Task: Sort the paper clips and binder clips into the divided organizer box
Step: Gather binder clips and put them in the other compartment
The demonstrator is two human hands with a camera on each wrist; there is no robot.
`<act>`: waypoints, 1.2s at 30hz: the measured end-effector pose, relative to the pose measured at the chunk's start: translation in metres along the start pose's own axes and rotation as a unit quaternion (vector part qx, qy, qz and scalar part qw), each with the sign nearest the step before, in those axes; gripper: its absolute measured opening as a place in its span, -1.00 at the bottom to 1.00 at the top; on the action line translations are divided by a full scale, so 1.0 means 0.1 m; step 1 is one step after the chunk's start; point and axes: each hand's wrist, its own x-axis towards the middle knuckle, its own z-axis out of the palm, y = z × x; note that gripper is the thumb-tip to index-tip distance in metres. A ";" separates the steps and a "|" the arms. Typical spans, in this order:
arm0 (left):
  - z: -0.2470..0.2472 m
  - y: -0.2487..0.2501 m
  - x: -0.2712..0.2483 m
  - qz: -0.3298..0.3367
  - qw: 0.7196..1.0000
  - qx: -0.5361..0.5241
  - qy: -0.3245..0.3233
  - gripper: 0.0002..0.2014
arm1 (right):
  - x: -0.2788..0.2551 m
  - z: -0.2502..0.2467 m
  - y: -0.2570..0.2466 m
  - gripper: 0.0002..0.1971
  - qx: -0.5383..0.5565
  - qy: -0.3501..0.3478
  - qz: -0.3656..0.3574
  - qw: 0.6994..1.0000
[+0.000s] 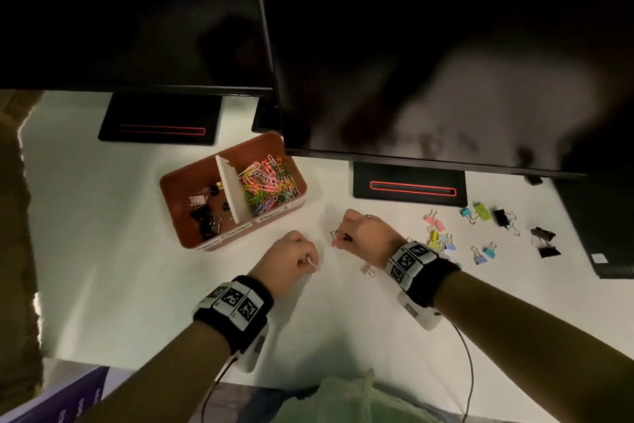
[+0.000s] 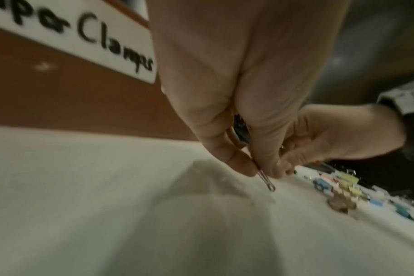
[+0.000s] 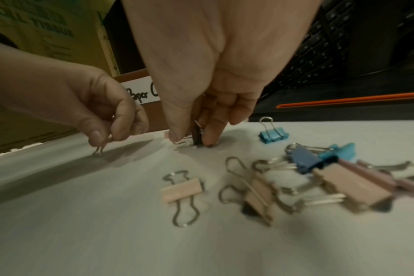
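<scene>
My left hand (image 2: pixel 236 112) pinches a small clip's wire (image 2: pixel 266 182); right hand (image 3: pixel 201 84) pinches a black binder clip (image 3: pixel 197 139) on the worktop (image 1: pixel 103 216), both gathered for the organizer box (image 1: pixel 178 182), far left.

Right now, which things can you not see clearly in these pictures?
- Left hand: what it pinches besides a wire loop; fingers cover it, left wrist view.
- Right hand: dark clip body mostly behind fingers.
- Box label: cut off by the right hand.
</scene>
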 end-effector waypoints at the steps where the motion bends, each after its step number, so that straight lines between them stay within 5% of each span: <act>1: -0.08 0.00 -0.06 0.004 1.000 -0.002 0.010 -0.88 | 0.00 -0.01 -0.04 -0.67 0.017 0.004 -0.009 1.000; 7: -0.84 0.06 -0.57 0.031 0.992 -0.032 0.120 -0.86 | 0.01 -0.20 -0.47 -0.72 0.077 0.027 -0.105 0.991; 12: -1.50 -0.14 -0.77 -0.021 0.952 -0.036 0.303 -0.81 | 0.26 -0.46 -1.15 -0.78 0.131 0.119 -0.201 0.964; 14: -1.63 -0.22 -0.74 -0.031 0.948 -0.047 0.314 -0.77 | 0.43 -0.53 -1.44 -0.78 0.148 0.152 -0.206 0.955; 19: -1.65 -0.27 -0.66 -0.044 0.963 -0.015 0.266 -0.59 | 0.52 -0.62 -1.59 -0.64 0.122 0.162 -0.172 0.964; 22: -1.51 -0.05 -0.67 0.006 0.958 0.011 0.287 -0.69 | 0.30 -0.60 -1.19 -0.69 0.126 0.216 -0.148 0.957; 25: -1.20 0.24 -0.62 0.090 0.970 0.003 0.228 -0.76 | -0.01 -0.51 -0.58 -0.66 0.122 0.251 -0.064 0.958; 30: -0.34 0.48 -0.28 0.110 0.992 0.054 0.043 -0.68 | -0.52 -0.23 0.32 -0.33 0.083 0.141 0.105 0.981; 36: 0.44 0.62 0.18 0.105 0.973 0.177 -0.103 -0.47 | -0.72 0.03 0.64 -0.15 0.034 0.011 0.122 0.992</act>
